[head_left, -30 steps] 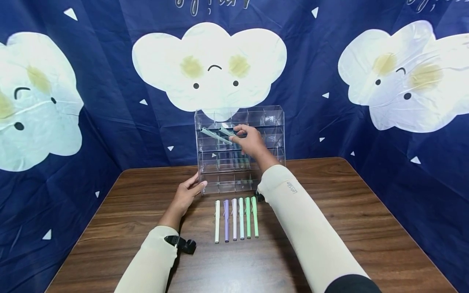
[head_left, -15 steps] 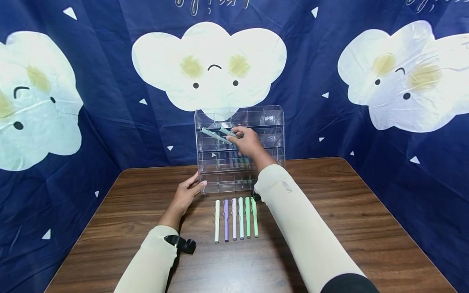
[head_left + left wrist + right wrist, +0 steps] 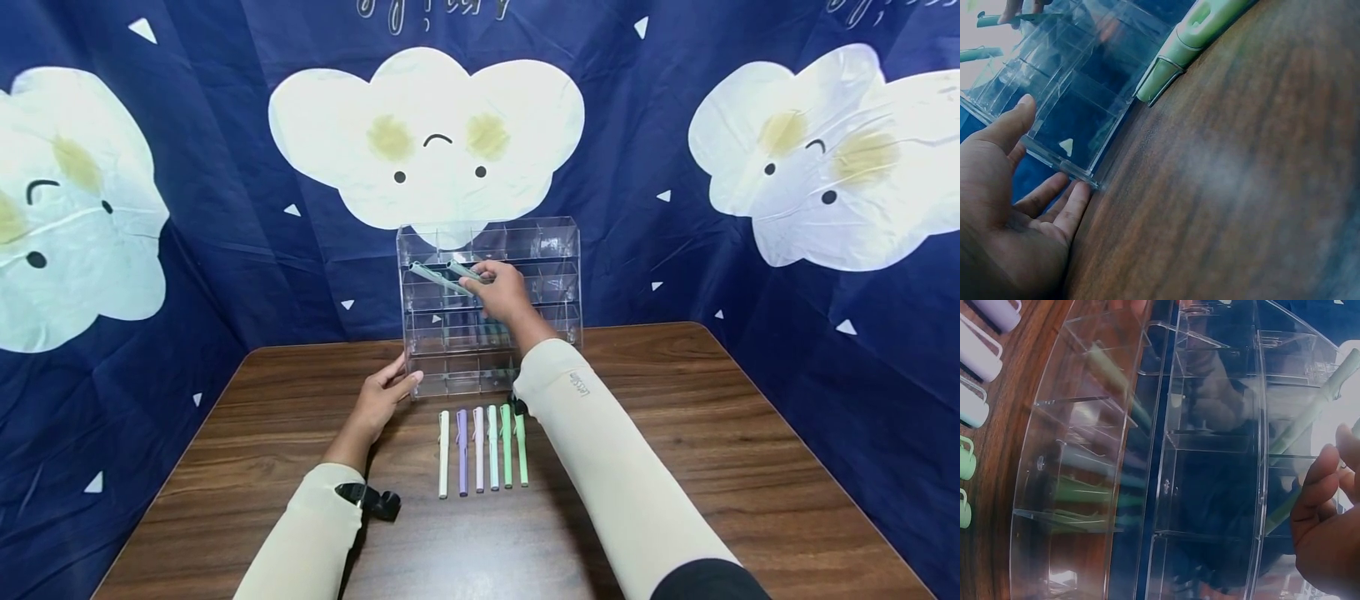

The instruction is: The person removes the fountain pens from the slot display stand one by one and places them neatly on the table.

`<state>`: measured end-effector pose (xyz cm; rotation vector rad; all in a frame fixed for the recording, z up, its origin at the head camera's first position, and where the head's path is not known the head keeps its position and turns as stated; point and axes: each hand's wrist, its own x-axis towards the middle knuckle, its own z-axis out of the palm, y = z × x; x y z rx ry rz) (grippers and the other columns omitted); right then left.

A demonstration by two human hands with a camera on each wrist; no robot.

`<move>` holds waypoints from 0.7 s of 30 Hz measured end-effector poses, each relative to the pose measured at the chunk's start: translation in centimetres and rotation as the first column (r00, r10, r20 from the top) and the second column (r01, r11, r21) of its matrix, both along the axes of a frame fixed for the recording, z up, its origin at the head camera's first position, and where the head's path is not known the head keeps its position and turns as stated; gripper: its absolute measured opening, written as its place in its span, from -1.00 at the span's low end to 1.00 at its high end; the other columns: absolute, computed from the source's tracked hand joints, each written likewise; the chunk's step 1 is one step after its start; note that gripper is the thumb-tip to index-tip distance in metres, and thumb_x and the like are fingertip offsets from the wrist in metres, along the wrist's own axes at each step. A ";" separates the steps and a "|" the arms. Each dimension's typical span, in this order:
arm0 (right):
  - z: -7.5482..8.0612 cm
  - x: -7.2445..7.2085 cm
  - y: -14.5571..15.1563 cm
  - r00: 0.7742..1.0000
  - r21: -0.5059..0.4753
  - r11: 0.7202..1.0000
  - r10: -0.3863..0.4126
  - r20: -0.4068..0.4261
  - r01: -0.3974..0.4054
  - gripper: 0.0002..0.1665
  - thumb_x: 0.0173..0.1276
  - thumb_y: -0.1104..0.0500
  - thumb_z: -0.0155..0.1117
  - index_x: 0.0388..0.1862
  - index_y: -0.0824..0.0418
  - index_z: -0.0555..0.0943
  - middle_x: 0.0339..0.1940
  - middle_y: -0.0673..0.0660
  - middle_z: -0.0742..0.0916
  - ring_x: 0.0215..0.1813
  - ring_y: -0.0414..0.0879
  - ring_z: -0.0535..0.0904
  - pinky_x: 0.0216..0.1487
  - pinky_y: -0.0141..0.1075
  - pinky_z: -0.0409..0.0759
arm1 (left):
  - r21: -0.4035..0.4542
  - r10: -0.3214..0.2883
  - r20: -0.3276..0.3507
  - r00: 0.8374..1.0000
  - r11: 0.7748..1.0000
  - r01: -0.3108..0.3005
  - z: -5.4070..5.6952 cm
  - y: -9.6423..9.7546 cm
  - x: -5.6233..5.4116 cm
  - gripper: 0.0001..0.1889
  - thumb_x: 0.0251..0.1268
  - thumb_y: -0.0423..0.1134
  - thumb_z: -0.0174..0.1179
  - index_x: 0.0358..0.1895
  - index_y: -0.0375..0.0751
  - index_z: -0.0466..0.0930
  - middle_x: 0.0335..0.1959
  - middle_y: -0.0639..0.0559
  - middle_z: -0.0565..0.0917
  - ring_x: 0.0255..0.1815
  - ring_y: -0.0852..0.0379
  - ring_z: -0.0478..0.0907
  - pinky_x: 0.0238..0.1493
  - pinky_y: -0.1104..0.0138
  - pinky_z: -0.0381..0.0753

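A clear plastic rack [image 3: 491,383] with tiers of small compartments stands upright on the table. My left hand [image 3: 380,404] grips its lower left corner, thumb at the front and fingers round the side, as the left wrist view shows. My right hand [image 3: 501,292] is at the second tier from the top, pinching a grey-green pen [image 3: 463,268] that slants into a compartment. Just left of it a matching pen [image 3: 429,272] leans in the same tier. In the right wrist view the curled fingers [image 3: 1322,481] partly cover the held pen [image 3: 1285,511].
In front of the rack, several capped pens lie in a row: a cream pen [image 3: 443,454], a purple pen [image 3: 462,454], a pink pen [image 3: 479,454], a pale blue pen [image 3: 493,454] and green pens [image 3: 507,454]. Behind the wooden table [image 3: 300,375] hangs a blue cloud-printed cloth [image 3: 637,275].
My right hand and forearm have shifted slightly left, the fingers staying at the same pen. My left hand, the rack and the pens on the table have not visibly moved.
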<state>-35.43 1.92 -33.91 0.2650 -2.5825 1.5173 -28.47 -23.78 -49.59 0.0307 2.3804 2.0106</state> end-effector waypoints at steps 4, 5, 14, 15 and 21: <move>-0.2 0.1 -0.2 1.000 -0.009 1.000 -0.019 -0.023 0.019 -0.57 0.60 -0.07 0.44 0.27 0.11 0.70 0.42 0.27 0.68 -0.45 0.15 0.78 -0.18 -0.12 0.79 | -0.010 0.004 -0.007 1.000 1.000 -0.004 0.0 -0.1 0.1 -0.23 0.56 -0.08 0.41 0.73 0.08 0.29 0.67 -0.23 0.42 0.66 -0.18 0.42 0.48 0.19 0.63; -0.3 0.1 -0.3 0.999 -0.015 1.000 -0.023 -0.029 0.022 -0.59 0.60 -0.07 0.44 0.25 0.11 0.70 0.41 0.27 0.69 -0.43 0.18 0.79 -0.21 -0.13 0.78 | -0.010 0.004 -0.010 1.000 1.000 -0.004 -0.1 -0.1 0.1 -0.23 0.57 -0.08 0.40 0.73 0.07 0.29 0.67 -0.24 0.42 0.66 -0.19 0.42 0.46 0.22 0.64; -0.3 0.3 -0.6 0.998 -0.073 0.997 -0.034 -0.059 0.029 -0.75 0.63 0.01 0.40 0.08 0.14 0.71 0.28 0.26 0.72 -0.38 0.09 0.73 -0.29 -0.01 0.85 | -0.002 -0.004 -0.013 1.000 1.000 0.004 0.0 -0.2 0.2 -0.24 0.57 -0.08 0.39 0.73 0.07 0.28 0.68 -0.24 0.41 0.66 -0.19 0.41 0.42 0.30 0.65; -0.3 0.3 -0.6 0.998 -0.078 0.997 -0.034 -0.060 0.029 -0.76 0.63 0.02 0.40 0.08 0.15 0.71 0.27 0.26 0.72 -0.31 0.09 0.73 -0.27 0.00 0.86 | 0.001 -0.006 -0.010 1.000 1.000 0.006 0.0 -0.2 0.2 -0.23 0.58 -0.08 0.40 0.73 0.07 0.28 0.68 -0.24 0.40 0.67 -0.19 0.41 0.44 0.27 0.64; 0.0 0.3 -0.3 0.994 -0.064 0.997 -0.053 -0.094 0.047 -0.78 0.63 0.04 0.40 0.07 0.15 0.71 0.17 0.22 0.69 -0.21 -0.01 0.62 -0.33 -0.13 0.78 | 0.007 -0.008 -0.009 1.000 1.000 0.008 0.0 -0.2 0.2 -0.24 0.58 -0.09 0.39 0.73 0.10 0.28 0.68 -0.21 0.41 0.67 -0.17 0.41 0.52 0.09 0.60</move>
